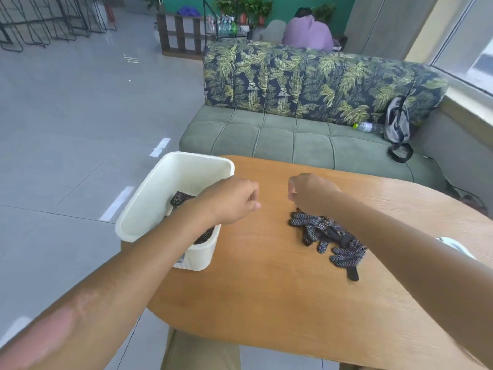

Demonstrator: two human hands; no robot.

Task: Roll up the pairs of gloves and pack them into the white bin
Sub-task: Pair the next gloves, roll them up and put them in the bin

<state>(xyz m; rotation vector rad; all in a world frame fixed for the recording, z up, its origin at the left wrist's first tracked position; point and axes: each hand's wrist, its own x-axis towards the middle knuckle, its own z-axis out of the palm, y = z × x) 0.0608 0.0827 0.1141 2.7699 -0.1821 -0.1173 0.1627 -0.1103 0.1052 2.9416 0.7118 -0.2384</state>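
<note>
While beneath right hand, gloves flat

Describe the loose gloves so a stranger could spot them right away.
Start at the wooden table. The white bin stands at its left edge; the gloves on the table lie to the right, below the right hand. They are dark, dotted, unrolled, and outside the bin.

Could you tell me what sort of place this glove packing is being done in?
Probably a lounge or break area of an office or shop: a leaf-print sofa behind the wooden table, potted plants on a shelf, and a wide tiled floor.
</note>
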